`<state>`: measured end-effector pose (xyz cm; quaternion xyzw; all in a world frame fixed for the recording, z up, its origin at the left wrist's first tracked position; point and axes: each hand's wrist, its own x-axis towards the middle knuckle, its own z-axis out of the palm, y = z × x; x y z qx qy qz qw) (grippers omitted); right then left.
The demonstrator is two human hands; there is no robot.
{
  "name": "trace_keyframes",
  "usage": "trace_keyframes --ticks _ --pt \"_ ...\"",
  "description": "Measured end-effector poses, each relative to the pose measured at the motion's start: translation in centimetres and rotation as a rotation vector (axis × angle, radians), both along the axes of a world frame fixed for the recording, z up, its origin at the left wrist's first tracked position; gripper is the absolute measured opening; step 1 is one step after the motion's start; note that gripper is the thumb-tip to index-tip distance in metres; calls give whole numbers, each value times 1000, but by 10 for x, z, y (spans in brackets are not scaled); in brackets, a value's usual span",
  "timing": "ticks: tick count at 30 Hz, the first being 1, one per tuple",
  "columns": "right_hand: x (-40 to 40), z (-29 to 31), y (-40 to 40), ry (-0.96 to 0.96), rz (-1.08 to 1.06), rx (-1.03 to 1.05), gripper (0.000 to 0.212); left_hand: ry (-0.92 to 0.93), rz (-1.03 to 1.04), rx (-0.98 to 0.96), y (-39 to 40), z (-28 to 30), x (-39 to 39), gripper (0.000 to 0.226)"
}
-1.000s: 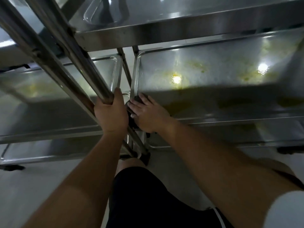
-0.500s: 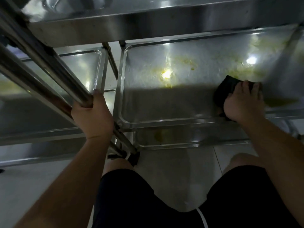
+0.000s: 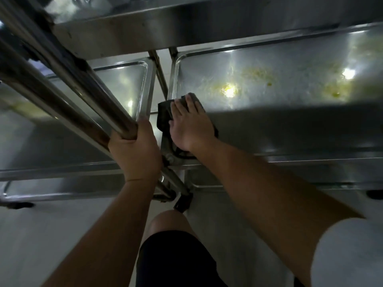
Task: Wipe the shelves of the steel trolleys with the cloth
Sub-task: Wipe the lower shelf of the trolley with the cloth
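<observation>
Two steel trolleys stand side by side. The right trolley's middle shelf [image 3: 290,125] carries yellowish smears and bright light reflections. My right hand [image 3: 189,125] lies flat with straight fingers on a dark cloth [image 3: 164,114], pressing it onto the left end of that shelf by the rim. My left hand [image 3: 134,150] grips the slanted steel tube [image 3: 87,94] of the left trolley, fingers wrapped round it. The left trolley's middle shelf [image 3: 62,129] lies beyond that tube.
The right trolley's top shelf [image 3: 186,27] overhangs the middle shelf. Lower shelves [image 3: 259,179] sit beneath, with a castor [image 3: 183,201] near my knee [image 3: 165,222]. Upright posts [image 3: 161,73] stand between the trolleys. Pale floor [image 3: 41,235] lies below.
My right hand has swept the cloth leftwards across the right trolley's middle shelf, from its right part back to the left end. My left hand still grips the tube.
</observation>
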<state>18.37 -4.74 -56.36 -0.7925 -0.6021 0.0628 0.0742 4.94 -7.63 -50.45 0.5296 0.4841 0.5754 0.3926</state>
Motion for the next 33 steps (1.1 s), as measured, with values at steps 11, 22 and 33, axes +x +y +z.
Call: trace_keyframes --ticks 11,22,33 --pt "204 4 -135 -56 -773 -65 61 -40 -17 28 -1 -3 1 41" --pt "5 8 8 39 -199 -10 69 -27 18 35 7 -4 2 32" --pt "15 -6 -84 76 137 -69 66 7 26 37 2 -1 3 30"
